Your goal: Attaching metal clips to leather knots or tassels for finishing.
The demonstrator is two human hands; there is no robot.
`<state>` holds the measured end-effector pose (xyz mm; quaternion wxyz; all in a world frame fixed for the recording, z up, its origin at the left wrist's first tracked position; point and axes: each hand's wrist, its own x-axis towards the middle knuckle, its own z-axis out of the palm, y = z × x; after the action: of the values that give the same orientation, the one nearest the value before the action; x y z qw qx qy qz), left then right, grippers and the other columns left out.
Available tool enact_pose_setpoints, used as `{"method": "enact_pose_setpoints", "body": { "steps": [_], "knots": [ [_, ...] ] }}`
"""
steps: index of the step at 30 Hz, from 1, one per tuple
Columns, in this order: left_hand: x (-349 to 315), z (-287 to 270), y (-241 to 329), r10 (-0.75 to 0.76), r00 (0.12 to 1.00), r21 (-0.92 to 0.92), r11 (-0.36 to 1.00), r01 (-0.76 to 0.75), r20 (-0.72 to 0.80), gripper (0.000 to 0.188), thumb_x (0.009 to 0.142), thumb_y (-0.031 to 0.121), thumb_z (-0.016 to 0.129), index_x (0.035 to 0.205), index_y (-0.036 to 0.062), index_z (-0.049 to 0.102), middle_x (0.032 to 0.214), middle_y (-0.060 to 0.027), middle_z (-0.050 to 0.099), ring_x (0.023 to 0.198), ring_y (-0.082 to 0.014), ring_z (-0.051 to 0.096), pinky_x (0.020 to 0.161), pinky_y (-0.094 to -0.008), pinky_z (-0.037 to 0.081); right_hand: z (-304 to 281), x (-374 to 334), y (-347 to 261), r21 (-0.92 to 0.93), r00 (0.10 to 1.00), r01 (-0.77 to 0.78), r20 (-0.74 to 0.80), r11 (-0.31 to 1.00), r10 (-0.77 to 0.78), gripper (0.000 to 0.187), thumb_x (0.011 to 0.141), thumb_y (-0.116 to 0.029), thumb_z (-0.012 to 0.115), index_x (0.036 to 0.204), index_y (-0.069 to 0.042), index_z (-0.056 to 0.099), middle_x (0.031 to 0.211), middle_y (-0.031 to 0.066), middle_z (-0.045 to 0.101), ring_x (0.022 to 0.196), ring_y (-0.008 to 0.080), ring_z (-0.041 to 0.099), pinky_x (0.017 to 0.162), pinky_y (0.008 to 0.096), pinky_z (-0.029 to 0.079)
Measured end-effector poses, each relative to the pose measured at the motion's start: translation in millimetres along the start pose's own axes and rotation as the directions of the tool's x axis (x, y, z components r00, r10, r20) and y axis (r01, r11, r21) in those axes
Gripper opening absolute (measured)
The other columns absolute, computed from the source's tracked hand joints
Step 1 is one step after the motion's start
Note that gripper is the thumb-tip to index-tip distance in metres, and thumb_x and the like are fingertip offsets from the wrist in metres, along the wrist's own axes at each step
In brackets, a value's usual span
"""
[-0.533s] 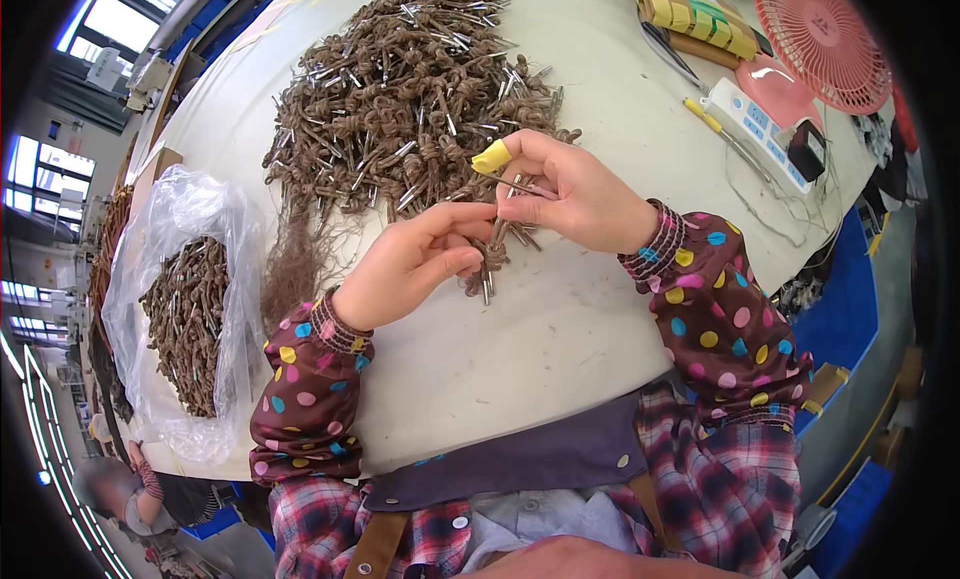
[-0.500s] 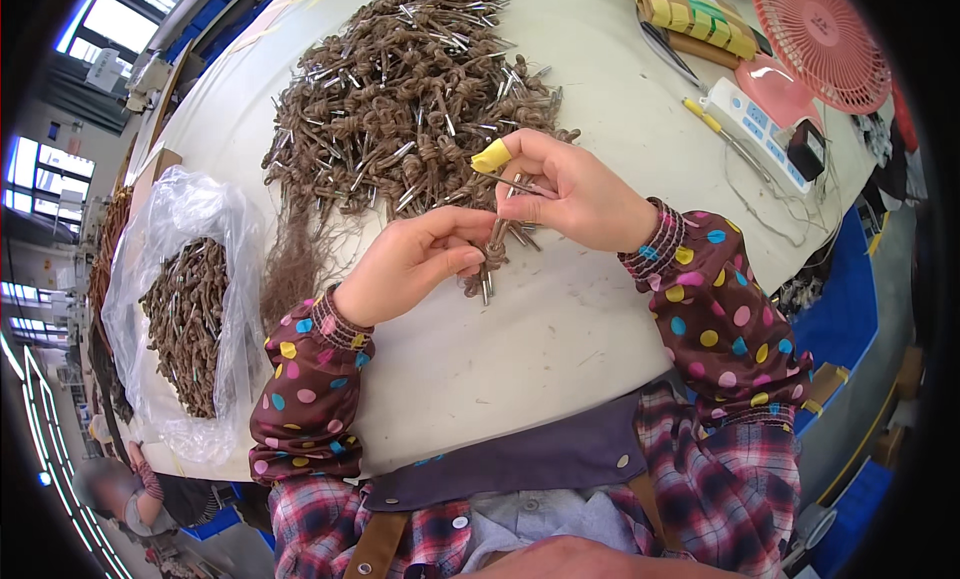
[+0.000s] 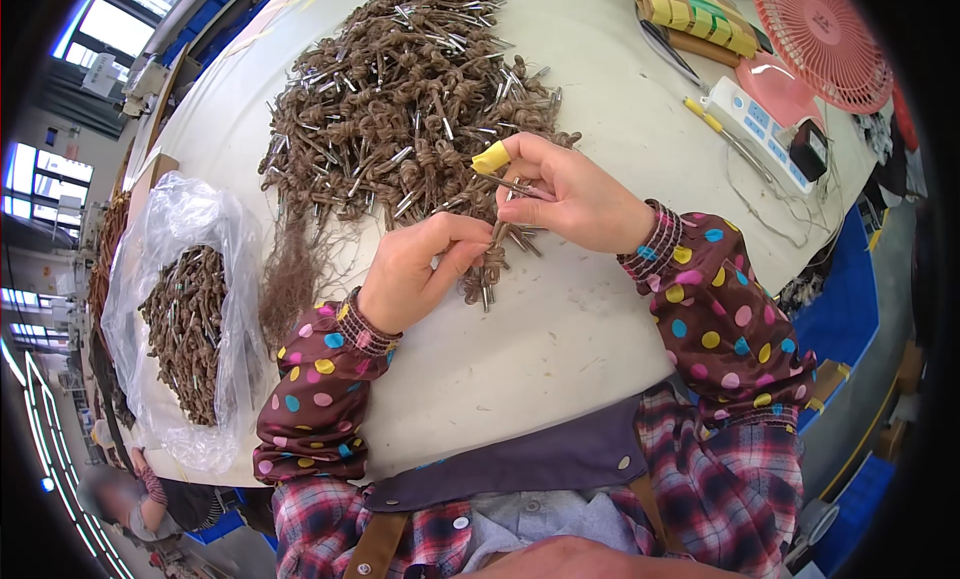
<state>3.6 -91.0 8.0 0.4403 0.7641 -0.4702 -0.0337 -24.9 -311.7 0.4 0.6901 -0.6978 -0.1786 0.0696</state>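
Observation:
A brown knotted cord with metal tips (image 3: 494, 264) hangs below my fingers, just above the pale table. Thumb and forefinger of my left hand (image 3: 422, 266) pinch together at the upper left of its knot. My right hand (image 3: 578, 201) grips a thin metal tool (image 3: 522, 187) between thumb and fingers, close above the cord. The tool's exact kind is hard to make out. A yellow cover (image 3: 491, 158) wraps one fingertip of that hand. Beyond both hands lies a large heap of similar knotted brown cords (image 3: 400, 109) with silver tips.
At left, a clear plastic bag (image 3: 185, 194) holds more knotted cords. Loose brown threads (image 3: 290, 279) lie beside the heap. Far right are a white power strip (image 3: 760, 129), a yellow-tipped tool (image 3: 735, 139) and a pink fan (image 3: 822, 39). Another person (image 3: 125, 499) sits at lower left.
My left hand has shifted slightly right and turned, its fingers now closing in a pinch by the knot. The right hand stays almost still with the thin tool.

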Motion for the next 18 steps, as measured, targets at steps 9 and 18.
{"method": "enact_pose_setpoints", "body": {
  "steps": [9,18],
  "knots": [
    [-4,15,-6,-0.187,0.971,-0.728,0.644,0.234,0.147,0.005,0.1,0.009,0.042,0.102,0.0043,0.042,0.096,-0.0098,0.063,0.084,-0.0112,0.059,0.075,-0.0242,0.047,13,-4,-10,-0.354,0.978,0.165,-0.06,0.921,-0.198,0.052,0.086,-0.008,0.064,0.129,-0.003,0.036,0.1,0.0034,0.058,0.067,0.0078,0.055,0.06,0.0238,0.047],
    [-9,14,-8,-0.172,0.983,-0.453,0.883,0.123,-0.069,0.004,0.098,0.007,0.045,0.101,0.0035,0.044,0.09,-0.0061,0.062,0.077,-0.0063,0.054,0.068,-0.0208,0.044,15,-29,-19,-0.64,0.951,0.074,-0.185,0.765,-0.247,0.031,0.084,-0.031,0.07,0.096,-0.004,0.058,0.08,0.0068,0.056,0.065,0.0165,0.058,0.058,0.026,0.047]
  ]
}}
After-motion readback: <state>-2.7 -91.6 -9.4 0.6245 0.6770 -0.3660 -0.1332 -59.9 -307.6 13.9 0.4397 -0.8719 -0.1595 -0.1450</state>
